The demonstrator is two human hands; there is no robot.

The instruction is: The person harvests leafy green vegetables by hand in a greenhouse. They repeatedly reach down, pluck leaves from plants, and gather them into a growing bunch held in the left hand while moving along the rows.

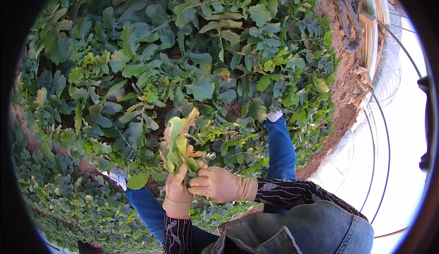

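A bunch of picked leaves (173, 144), green with yellow and dry brown parts, stands up out of my hands in front of me. My left hand (177, 192), in a cream rubber glove, is wrapped round the bottom of the bunch. From the right, my right hand (219, 184), gloved the same way, meets it with fingers curled against the lower leaves and stalks. The two hands touch. My palms and the stalk ends are hidden. Lobed green leafy plants (201, 87) grow beneath and beyond the bunch.
My legs in blue trousers (280, 149) stand among the plants, set apart. Along the right runs a strip of bare brown soil (340, 98). Beyond it are clear plastic sheeting (336, 160), curved dark rods (388, 149) and a dark hose-like piece (351, 41).
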